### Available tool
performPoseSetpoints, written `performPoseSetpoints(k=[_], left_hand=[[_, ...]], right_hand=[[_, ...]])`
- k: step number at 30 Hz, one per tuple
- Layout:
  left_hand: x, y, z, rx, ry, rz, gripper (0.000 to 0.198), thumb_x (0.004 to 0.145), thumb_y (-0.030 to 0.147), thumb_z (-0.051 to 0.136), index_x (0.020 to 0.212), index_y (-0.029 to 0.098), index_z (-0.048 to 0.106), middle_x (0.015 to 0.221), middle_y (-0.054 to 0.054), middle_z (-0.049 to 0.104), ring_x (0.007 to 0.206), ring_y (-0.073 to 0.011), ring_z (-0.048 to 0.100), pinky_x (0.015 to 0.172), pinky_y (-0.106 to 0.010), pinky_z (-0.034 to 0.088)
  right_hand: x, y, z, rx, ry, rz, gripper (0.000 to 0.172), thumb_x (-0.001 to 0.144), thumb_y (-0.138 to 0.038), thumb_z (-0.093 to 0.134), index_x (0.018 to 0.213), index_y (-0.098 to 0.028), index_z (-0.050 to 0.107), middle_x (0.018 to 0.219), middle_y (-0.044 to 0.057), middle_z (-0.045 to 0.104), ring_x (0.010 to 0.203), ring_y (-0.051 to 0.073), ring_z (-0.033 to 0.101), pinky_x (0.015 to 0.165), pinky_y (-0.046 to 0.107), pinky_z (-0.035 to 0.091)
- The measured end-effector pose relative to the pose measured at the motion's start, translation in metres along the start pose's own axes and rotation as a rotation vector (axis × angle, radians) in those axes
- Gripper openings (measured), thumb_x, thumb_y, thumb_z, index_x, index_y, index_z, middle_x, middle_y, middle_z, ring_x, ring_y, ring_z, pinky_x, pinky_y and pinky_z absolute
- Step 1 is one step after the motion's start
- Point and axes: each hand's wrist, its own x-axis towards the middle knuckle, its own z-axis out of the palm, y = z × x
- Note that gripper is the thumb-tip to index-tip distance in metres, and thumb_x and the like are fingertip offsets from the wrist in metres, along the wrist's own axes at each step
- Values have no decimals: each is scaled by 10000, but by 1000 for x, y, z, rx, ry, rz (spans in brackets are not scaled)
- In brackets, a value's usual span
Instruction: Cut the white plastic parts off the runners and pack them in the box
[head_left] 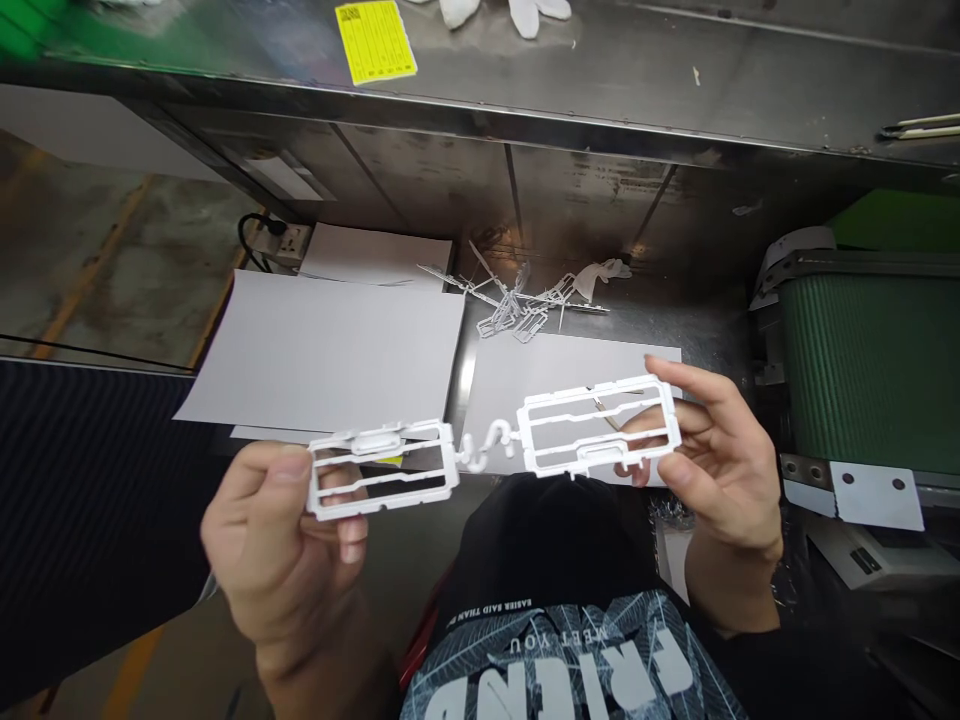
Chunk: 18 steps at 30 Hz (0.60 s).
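Two white plastic frames, joined by a thin curled plastic runner, are held up in front of my body. The thumb of my left hand presses on the outer end of the left frame, with fingers closed behind it. My right hand grips the outer end of the right frame between thumb and fingers, some of them passing behind its openings. Each frame is a rectangle with lengthwise bars. Beyond them lies a tangled pile of thin white plastic runners on the metal bench.
White sheets cover the bench at the left, and another sheet lies under the frames. A white glove is beside the pile. At the right stands a green ribbed conveyor belt. A yellow label sits on the upper metal ledge.
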Motion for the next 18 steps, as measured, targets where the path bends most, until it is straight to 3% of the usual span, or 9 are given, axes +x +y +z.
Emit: performPoseSetpoints(k=[5,9,12,14,18], left_hand=[[13,4,5,-109,-136,-267,387,815,267,686,547,196,416,370,66,397,223,-36,297,238,-149,239],[25,8,9,-254,-179,-372,327,802,195,622,539,195,428,399,69,376,215,-21,254,217,-147,165],[29,8,10,-319,-171,-400,319,888,191,535,571,183,495,446,52,421,238,-23,268,219,-152,123],[26,6,11,-307,-138,-356,371,949,257,450,600,186,552,460,25,464,260,-55,322,219,-180,153],[-1,1,19,-245,64,-11,428,969,351,468,588,205,598,459,12,522,349,-116,491,286,-220,357]], right_hand=[[6,13,-5,260,-35,149,344,924,-269,761,1236,-272,617,786,-16,764,560,140,706,449,197,560],[9,21,5,410,33,363,293,894,-374,770,1034,-237,553,616,-50,694,382,94,577,339,141,442],[10,21,14,439,112,465,322,868,-406,777,965,-241,519,556,-73,646,357,78,525,321,124,400],[9,19,19,465,158,478,310,871,-392,778,964,-242,523,570,-74,653,387,71,541,346,111,415],[8,14,26,521,236,461,283,890,-356,784,986,-227,551,636,-60,692,450,46,579,419,86,465]])
